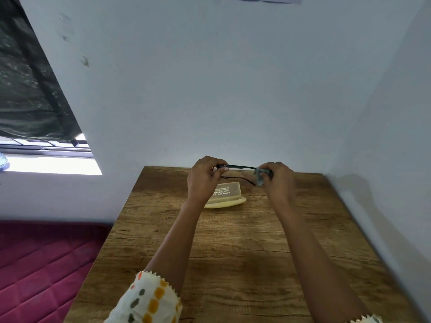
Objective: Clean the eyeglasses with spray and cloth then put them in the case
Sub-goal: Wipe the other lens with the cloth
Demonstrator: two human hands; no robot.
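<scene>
Just above the middle of the frame, both hands hold the black eyeglasses (238, 167) in the air over the far end of the wooden bench (233, 241). The left hand (202, 180) has its grip closed on one end of the frame. The right hand (278, 180) pinches a small grey cloth (259, 176) against the other end, apparently over a lens. The pale yellow case (227, 195) lies open on the bench just below the hands.
</scene>
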